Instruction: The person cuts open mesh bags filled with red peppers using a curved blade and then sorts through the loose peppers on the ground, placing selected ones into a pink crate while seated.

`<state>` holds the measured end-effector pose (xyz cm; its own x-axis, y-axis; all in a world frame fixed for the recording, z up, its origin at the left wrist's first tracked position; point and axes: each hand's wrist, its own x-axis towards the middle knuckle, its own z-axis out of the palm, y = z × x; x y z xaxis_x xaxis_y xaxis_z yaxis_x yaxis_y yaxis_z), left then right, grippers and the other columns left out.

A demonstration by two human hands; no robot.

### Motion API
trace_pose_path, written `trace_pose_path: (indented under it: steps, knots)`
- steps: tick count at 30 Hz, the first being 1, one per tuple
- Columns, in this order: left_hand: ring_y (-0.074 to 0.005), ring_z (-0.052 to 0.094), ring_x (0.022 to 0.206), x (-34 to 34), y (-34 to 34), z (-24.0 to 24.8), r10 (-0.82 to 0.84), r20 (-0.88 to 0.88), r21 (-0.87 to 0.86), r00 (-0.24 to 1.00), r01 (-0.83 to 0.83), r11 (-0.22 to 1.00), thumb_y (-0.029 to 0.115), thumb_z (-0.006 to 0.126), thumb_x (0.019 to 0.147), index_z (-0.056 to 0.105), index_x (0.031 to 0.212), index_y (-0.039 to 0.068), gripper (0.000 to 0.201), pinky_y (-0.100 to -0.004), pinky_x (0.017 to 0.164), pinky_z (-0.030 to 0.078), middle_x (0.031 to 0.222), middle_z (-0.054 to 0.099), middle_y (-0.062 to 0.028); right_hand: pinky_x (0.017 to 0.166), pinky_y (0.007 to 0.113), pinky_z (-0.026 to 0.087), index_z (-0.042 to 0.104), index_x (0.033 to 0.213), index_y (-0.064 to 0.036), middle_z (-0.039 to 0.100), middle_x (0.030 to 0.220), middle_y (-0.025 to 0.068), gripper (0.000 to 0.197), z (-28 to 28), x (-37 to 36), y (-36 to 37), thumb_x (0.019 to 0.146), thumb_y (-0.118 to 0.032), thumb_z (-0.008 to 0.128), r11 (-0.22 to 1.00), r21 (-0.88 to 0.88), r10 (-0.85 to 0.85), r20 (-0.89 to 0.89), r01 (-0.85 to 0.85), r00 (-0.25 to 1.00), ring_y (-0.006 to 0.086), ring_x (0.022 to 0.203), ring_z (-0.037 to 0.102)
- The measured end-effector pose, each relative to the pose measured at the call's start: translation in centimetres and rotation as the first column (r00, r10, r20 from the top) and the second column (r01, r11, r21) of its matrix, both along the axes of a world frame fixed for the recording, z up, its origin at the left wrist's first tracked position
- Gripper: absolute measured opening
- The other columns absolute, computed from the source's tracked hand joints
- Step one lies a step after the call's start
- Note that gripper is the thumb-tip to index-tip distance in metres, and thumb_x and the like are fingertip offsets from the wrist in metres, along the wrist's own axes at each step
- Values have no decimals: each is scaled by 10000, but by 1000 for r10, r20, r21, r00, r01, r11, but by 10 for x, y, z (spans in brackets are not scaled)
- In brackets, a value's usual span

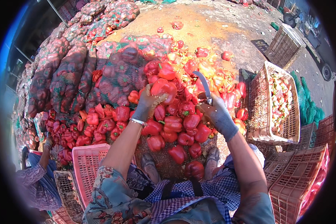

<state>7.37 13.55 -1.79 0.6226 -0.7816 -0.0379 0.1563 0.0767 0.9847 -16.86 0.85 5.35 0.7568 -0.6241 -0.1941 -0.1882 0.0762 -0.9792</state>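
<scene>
My left hand (pixel 147 104), in a grey glove, is closed around a red bell pepper (pixel 163 89) above the heap. In my gloved right hand (pixel 216 114) is the handle of a curved knife (pixel 204 85), its hooked blade pointing up and away from me. The blade is apart from the held pepper. Beneath both hands lies a pile of loose red peppers (pixel 173 124), some with green stems. Behind the knife, sunlit peppers and torn pepper scraps (pixel 209 70) are heaped together.
Full mesh sacks of peppers (pixel 121 74) stand at the left. To the right, a crate (pixel 261 108) holds pepper cores, with stacked crates (pixel 293 179) nearer me. A pink crate (pixel 86 164) stands by my left arm. Another person (pixel 39 175) works at far left.
</scene>
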Motion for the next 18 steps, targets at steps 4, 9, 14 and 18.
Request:
trace_pose_path:
  steps: [4,9,14,18]
  knots:
    - [-142,585,1047,-31,34,54,15,182,-61,983,-4,998,-3,779,762,451,1211,25,558,-308,909,520,1159,566,-76,462,292,464,494,1143,-8,565,722,50,271,13,16,42,906,-107,581,988,50,147,-31,-145,989,120,520,551]
    - [-168,548,1077,-51,58,68,82,527,8,846,-102,995,94,856,682,443,1206,21,672,-334,947,491,1167,526,-80,473,278,469,470,1156,-17,577,764,61,272,10,19,66,923,-117,569,970,70,236,-13,-234,972,111,539,558]
    - [-248,569,1050,-58,59,53,92,830,13,549,-184,983,154,885,645,438,1228,14,748,-375,926,485,1132,537,-131,451,296,479,447,1166,-12,560,735,64,279,4,26,64,926,-118,541,969,35,246,-36,-245,969,128,535,563]
    - [-285,578,1036,-57,55,52,128,861,-25,492,-209,978,173,898,629,454,1215,15,751,-391,908,484,1128,543,-145,450,302,485,447,1152,-6,559,729,72,272,-1,35,63,923,-126,530,968,50,249,-74,-246,966,135,532,565]
